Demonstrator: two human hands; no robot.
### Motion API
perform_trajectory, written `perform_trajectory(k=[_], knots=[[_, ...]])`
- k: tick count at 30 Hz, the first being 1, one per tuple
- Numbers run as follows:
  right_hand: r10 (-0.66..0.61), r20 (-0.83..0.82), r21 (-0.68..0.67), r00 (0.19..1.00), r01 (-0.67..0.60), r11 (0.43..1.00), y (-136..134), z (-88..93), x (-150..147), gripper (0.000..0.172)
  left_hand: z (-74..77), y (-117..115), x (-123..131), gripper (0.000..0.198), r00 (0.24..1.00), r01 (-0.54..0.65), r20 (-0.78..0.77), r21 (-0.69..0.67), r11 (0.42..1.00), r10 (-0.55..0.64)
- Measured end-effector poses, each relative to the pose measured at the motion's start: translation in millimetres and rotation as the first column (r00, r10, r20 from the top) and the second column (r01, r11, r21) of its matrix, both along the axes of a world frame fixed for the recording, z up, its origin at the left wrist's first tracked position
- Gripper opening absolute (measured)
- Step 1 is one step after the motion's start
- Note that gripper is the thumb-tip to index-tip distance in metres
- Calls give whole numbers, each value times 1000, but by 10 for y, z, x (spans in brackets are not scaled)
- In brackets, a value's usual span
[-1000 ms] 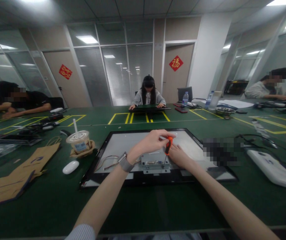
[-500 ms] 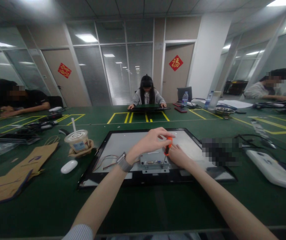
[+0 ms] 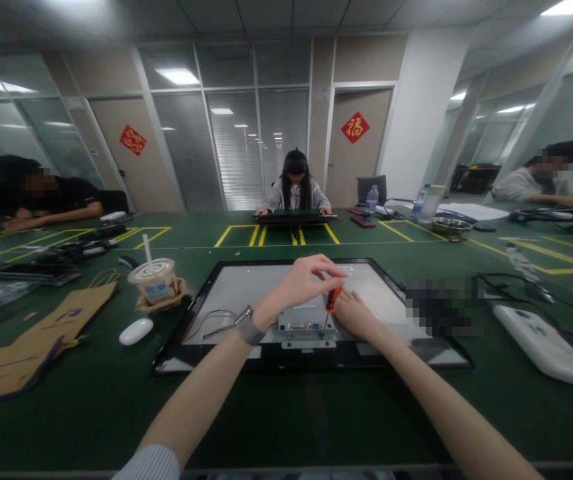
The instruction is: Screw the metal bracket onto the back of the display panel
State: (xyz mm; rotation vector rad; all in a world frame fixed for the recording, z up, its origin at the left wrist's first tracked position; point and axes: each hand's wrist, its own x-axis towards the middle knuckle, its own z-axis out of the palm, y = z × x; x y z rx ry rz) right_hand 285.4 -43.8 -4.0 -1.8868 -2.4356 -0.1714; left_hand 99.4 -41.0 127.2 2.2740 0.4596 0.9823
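A monitor panel (image 3: pixel 246 283) lies face down on the green table, its grey back up, with a small metal board box (image 3: pixel 306 323) at its near edge. An orange-handled screwdriver (image 3: pixel 332 301) stands upright, its tip on the right side of that box. My left hand (image 3: pixel 303 280), with a watch on the wrist, pinches the top of the handle from above. Fingers of my right hand (image 3: pixel 353 313) are curled around the shaft lower down. Thin coloured wires (image 3: pixel 211 322) run over the panel to the left of the box.
A lidded drink cup with a straw (image 3: pixel 155 280), a white mouse (image 3: pixel 136 331) and brown paper bags (image 3: pixel 31 343) lie to the left. A white device (image 3: pixel 546 343) and cables lie to the right. Three other people sit at the table's far sides.
My left hand has closed lower over the screwdriver's handle, so less orange shows. The view has shifted slightly; both hands stay at the box.
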Motion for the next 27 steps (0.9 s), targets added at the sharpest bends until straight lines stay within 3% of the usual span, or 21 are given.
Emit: perform_trajectory(k=[3, 10, 16, 21, 27], knots=[[2, 8, 5, 1000, -2, 1000, 12, -20, 7, 47, 34, -12, -27, 15, 999, -23, -37, 8, 1000, 24], [-6, 2, -13, 1000, 6, 1000, 17, -14, 13, 48, 87, -49, -83, 22, 994, 70, -83, -61, 996, -75], [1, 14, 5, 1000, -1, 1000, -12, 22, -5, 44, 69, -9, -83, 20, 999, 13, -46, -44, 999, -15], [-23, 20, -9, 1000, 24, 1000, 2, 1, 2, 45, 150, -56, -115, 25, 985, 33, -165, -147, 989, -57], [-13, 6, 10, 1000, 13, 1000, 25, -33, 10, 43, 161, -65, -122, 22, 988, -16, -156, -70, 997, 5]])
